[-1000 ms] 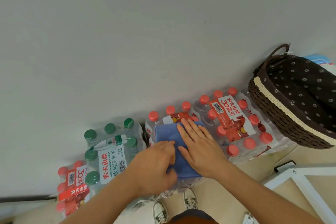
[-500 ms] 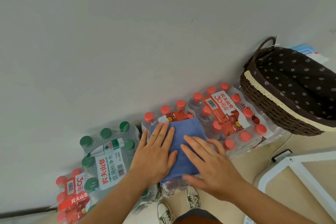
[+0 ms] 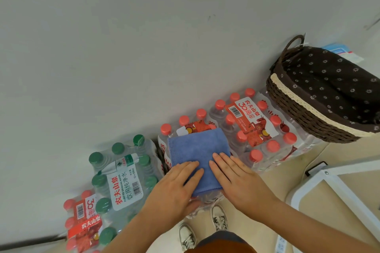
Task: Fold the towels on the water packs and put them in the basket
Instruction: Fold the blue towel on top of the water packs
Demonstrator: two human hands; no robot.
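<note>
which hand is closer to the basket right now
Right. The right hand presses the blue towel's right side, nearer the basket; the left hand presses its left side, farther off.

My left hand [image 3: 172, 189], right hand [image 3: 238, 181]: bare, nails short. Forearms [image 3: 308, 226] bare to edge of view. Rust-orange garment [image 3: 222, 250] at bottom edge, dark grey-blue cloth [image 3: 218, 237] just beyond it. Left sneaker [image 3: 186, 236], right sneaker [image 3: 219, 219]: low-cut, off-white with grey panels, dark flecks over lacing.
</note>
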